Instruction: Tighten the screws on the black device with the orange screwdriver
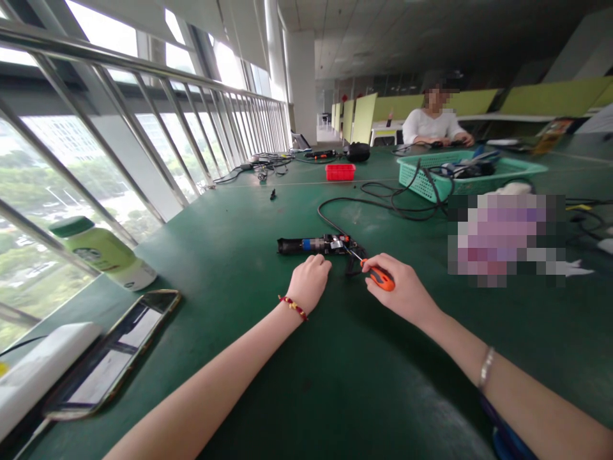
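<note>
A black cylindrical device [313, 245] with a blue band lies crosswise on the green table, its right end showing bare inner parts and wires. My left hand [309, 284], wearing a red beaded bracelet, is closed with curled fingers against the near side of the device; its fingertips are partly hidden. In my right hand [402, 287] is a screwdriver [383, 279] with an orange and black handle. Its thin shaft points up and left to the right end of the device. A black cable [330, 222] runs from that end towards the back.
A green basket [421, 185] holding devices and cables stands at back right, near a blurred pinkish item [502, 233]. Farther back are a red tray [340, 172], loose cables [268, 163] and a seated person [431, 124]. A bottle [105, 252] and phone [117, 354] lie left, beside the railing.
</note>
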### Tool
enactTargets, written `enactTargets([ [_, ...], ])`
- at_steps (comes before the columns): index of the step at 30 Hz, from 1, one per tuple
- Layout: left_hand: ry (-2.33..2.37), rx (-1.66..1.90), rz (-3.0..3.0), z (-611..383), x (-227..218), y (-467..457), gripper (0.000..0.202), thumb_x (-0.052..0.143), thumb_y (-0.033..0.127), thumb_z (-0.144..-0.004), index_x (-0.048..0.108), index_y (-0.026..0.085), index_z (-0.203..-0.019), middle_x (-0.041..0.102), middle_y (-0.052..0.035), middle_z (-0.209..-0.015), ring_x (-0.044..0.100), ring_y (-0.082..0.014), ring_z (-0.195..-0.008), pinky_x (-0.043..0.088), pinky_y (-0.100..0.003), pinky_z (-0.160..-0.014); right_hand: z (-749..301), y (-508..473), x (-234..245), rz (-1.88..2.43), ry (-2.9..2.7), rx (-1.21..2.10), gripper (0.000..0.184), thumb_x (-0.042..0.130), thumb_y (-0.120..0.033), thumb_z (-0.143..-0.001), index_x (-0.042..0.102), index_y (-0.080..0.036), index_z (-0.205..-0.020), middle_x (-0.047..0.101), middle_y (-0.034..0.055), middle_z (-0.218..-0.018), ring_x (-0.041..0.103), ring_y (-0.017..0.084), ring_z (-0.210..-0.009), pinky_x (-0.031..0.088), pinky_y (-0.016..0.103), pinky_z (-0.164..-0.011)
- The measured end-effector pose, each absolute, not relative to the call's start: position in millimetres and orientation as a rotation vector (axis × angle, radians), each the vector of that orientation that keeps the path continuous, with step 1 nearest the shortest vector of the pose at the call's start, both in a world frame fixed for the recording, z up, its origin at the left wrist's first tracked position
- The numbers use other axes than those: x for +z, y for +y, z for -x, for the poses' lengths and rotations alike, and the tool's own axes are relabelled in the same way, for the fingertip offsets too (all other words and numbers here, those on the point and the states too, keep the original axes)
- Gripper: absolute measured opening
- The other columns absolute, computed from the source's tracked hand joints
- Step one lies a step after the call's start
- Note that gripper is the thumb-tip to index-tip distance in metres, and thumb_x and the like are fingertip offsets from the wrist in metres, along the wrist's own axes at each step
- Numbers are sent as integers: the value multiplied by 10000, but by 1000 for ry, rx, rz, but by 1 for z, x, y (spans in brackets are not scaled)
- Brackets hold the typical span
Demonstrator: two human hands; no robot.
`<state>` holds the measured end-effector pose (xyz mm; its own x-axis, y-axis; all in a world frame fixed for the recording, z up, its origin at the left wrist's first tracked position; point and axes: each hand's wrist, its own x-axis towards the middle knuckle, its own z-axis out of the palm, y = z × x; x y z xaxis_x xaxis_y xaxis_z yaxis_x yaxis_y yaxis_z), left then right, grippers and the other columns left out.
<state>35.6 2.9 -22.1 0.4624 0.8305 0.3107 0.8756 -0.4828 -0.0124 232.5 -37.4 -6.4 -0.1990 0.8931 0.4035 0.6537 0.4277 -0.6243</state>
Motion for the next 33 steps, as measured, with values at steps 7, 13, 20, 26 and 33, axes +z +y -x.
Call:
enactTargets([
  [7,-1368,-944,2632,-42,-6,46,137,576,201,-873,705,216,-917,663,-25,-946,603,-168,-908,452,-316,-832,-233,-36,-10,1293,-1950,392,117,550,-179,-723,559,-220,-832,585,15,-866,578,162,-743,449,298,-742],
  [13,-1475,-1248,2597,-64,-22,77,105,639,195,-831,733,222,-870,656,-17,-871,587,-163,-876,469,-312,-828,-232,-36,-9,1310,-1952,402,122,544,-176,-723,552,-223,-835,582,16,-877,582,161,-745,451,296,-742],
  [20,-1391,-1328,2652,-58,-32,79,110,638,162,-823,731,205,-862,653,-17,-889,581,-151,-882,480,-298,-859,-233,-35,-9,1300,-1950,397,115,544,-175,-726,548,-225,-830,586,17,-872,588,168,-764,451,300,-750],
  [26,-1396,-1315,2661,-57,-30,77,126,620,152,-831,729,199,-874,657,-26,-903,589,-154,-890,482,-298,-871,-234,-36,-8,1313,-1952,406,122,543,-171,-724,554,-223,-834,588,19,-883,587,169,-771,452,300,-750],
  [33,-1363,-1238,2637,-56,-31,77,149,593,145,-847,724,191,-903,661,-31,-919,593,-155,-902,491,-292,-870,-233,-36,-8,1308,-1946,419,115,544,-176,-730,553,-219,-836,577,17,-879,574,166,-767,449,302,-757],
])
